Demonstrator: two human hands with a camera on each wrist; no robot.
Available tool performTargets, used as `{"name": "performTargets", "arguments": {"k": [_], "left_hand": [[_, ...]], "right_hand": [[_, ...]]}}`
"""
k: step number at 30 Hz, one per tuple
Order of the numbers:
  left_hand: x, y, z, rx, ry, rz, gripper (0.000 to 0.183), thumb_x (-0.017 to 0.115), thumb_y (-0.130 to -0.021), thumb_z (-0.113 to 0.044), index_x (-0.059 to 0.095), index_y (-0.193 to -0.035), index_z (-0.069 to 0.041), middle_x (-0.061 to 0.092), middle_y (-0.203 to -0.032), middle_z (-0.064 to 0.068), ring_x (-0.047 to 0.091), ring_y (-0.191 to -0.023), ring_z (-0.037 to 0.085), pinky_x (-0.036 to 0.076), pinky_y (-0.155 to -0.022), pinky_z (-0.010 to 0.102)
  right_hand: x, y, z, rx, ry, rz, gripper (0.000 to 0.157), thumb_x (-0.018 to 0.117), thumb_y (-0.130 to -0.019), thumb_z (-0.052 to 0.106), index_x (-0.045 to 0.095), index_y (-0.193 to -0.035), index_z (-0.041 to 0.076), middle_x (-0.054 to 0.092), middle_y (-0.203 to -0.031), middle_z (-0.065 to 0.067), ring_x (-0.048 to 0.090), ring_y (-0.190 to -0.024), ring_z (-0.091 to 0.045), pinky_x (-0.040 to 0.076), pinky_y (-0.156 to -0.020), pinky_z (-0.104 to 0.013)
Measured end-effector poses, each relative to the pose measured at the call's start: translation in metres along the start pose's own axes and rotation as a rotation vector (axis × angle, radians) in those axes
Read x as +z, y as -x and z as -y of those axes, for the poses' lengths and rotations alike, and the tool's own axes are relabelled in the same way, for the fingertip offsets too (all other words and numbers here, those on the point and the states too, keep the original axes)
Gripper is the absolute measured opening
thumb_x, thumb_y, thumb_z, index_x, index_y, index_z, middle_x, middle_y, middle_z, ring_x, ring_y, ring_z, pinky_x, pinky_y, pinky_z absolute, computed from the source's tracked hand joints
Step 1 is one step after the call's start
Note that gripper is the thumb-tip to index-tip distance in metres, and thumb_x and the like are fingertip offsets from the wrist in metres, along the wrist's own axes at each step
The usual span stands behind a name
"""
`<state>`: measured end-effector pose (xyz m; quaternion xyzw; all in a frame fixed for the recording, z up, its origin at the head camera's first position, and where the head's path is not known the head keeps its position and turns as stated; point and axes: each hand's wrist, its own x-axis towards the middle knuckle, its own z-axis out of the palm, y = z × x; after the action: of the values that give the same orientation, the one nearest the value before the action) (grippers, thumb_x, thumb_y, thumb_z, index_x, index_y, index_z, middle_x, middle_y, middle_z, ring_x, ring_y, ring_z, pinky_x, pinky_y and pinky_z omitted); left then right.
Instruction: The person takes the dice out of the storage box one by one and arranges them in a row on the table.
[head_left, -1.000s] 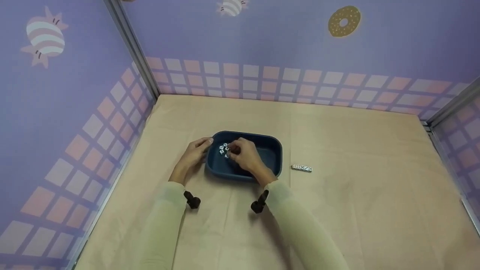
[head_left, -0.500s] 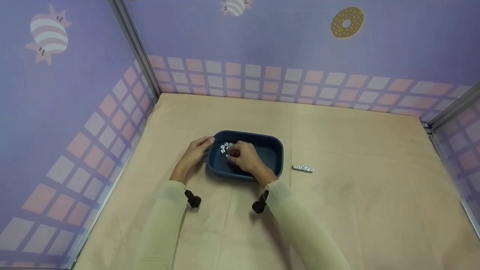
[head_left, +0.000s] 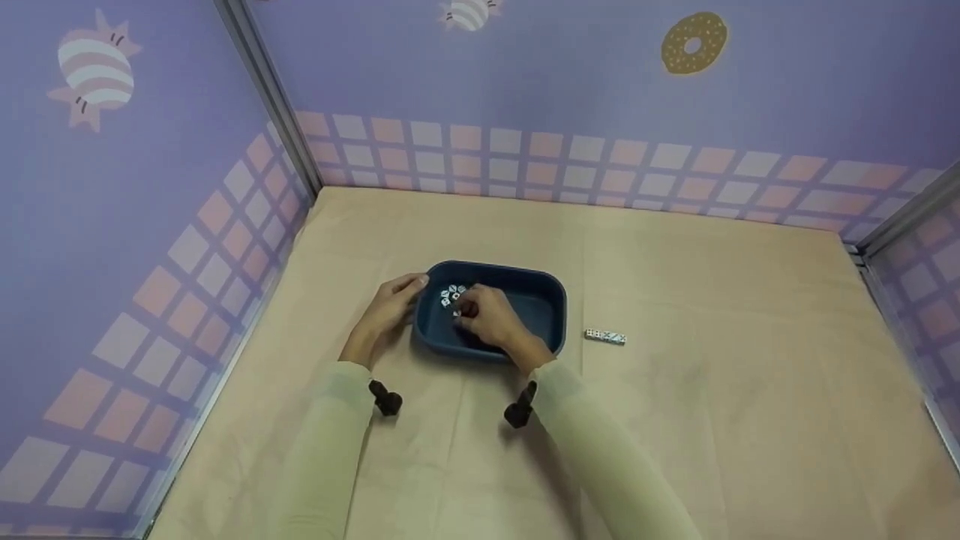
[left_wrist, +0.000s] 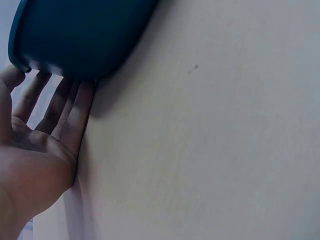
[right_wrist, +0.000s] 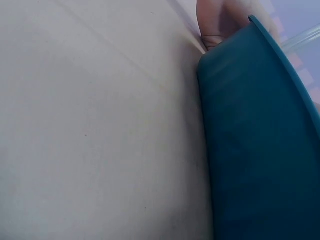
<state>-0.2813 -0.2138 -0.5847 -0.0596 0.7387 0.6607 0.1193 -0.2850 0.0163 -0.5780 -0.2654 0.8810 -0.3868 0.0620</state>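
Note:
In the head view, a dark blue rectangular tray stands on the cloth-covered table. My left hand rests at its left end, thumb at the rim and long fingers fairly straight against the outer wall. Inside the tray's left part lies a cluster of small white dice with dark marks. My right hand reaches over the near rim, its thumb and fingertips pinching a die beside the cluster. The curled fingers partly cover the dice. Only the tray's outer side shows in the right wrist view.
To the right of the tray, a short row of dice lies end to end on the beige cloth. Patterned purple walls enclose the table at the back and sides. Black wrist mounts hang below both cuffs.
My right hand has shifted slightly down, and its fingers have closed in beside the dice, uncovering more of the cluster. The left hand keeps its place at the tray's end.

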Motion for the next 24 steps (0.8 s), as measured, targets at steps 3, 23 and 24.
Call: {"name": "performTargets", "arguments": {"k": [3,23,24], "left_hand": [[0.0,0.001,-0.001,0.021,-0.024,0.002,0.057,0.062,-0.107,-0.05,0.061,-0.148,-0.011,0.062,-0.145,0.012,0.064,-0.129,0.027,0.052,-0.098,0.033],[0.001,0.0,0.001,0.03,-0.024,0.008,0.056,0.063,-0.106,-0.049,0.062,-0.147,-0.011,0.062,-0.146,0.01,0.063,-0.129,0.025,0.052,-0.099,0.033],[0.0,0.0,0.0,0.034,-0.021,0.004,0.056,0.063,-0.106,-0.049,0.063,-0.147,-0.01,0.062,-0.145,0.01,0.063,-0.129,0.026,0.052,-0.099,0.033]], "right_hand": [[-0.001,0.0,0.0,0.012,0.005,-0.001,0.011,0.081,-0.093,0.003,0.077,-0.103,0.002,0.069,-0.097,-0.008,0.065,-0.091,-0.021,0.056,-0.084,-0.037],[-0.002,-0.002,0.01,0.085,0.165,0.095,0.008,0.076,-0.097,0.006,0.073,-0.103,0.002,0.065,-0.1,-0.006,0.06,-0.093,-0.019,0.053,-0.087,-0.039],[-0.003,-0.003,0.011,0.08,0.173,0.104,0.008,0.075,-0.098,0.007,0.072,-0.105,0.002,0.064,-0.101,-0.006,0.059,-0.094,-0.019,0.053,-0.087,-0.039]]}}
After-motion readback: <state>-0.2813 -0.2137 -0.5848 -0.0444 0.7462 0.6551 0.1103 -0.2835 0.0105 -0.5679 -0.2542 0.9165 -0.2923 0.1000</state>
